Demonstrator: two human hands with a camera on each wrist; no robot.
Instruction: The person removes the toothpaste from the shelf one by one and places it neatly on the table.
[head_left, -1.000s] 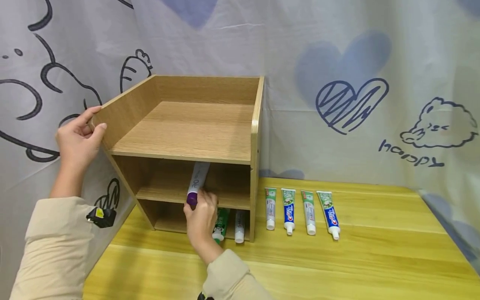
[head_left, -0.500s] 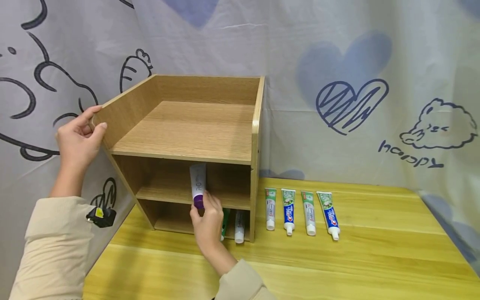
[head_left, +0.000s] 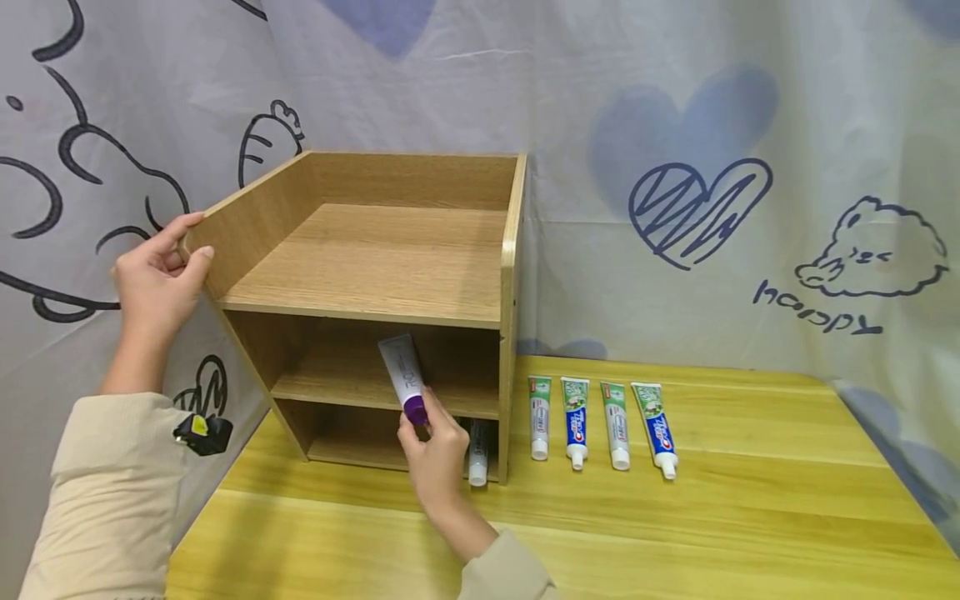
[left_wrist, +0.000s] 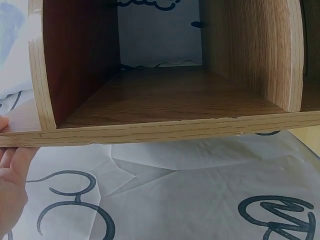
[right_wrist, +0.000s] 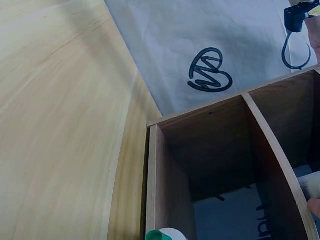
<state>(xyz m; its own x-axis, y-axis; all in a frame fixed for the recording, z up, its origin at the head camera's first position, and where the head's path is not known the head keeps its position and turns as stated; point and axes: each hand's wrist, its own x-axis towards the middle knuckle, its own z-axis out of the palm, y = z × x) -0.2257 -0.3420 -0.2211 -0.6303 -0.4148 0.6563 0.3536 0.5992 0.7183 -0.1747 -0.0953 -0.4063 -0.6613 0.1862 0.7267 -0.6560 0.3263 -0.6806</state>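
My left hand (head_left: 159, 279) grips the front edge of the left side panel of a wooden shelf unit (head_left: 367, 312), thumb on one face and fingers on the other. My right hand (head_left: 437, 457) pinches a white toothpaste tube (head_left: 402, 364) by its purple cap end. The tube leans up and to the left in the mouth of the middle compartment, crimped end inward. Below it, a white-capped toothpaste tube (head_left: 478, 454) lies in the bottom compartment at the right. A green cap (right_wrist: 159, 235) shows there in the right wrist view; in the head view my right hand hides it.
Several toothpaste tubes lie in a row on the yellow wooden table (head_left: 720, 533) right of the shelf, among them a blue and green tube (head_left: 656, 429). A printed curtain (head_left: 585, 167) hangs behind and at the left. The middle shelf board (head_left: 330, 392) divides the two lower compartments.
My right hand has moved rightward and slightly down with the purple-capped tube, whose top now tilts left instead of right. The green tube has become hidden. My left hand has stayed still.
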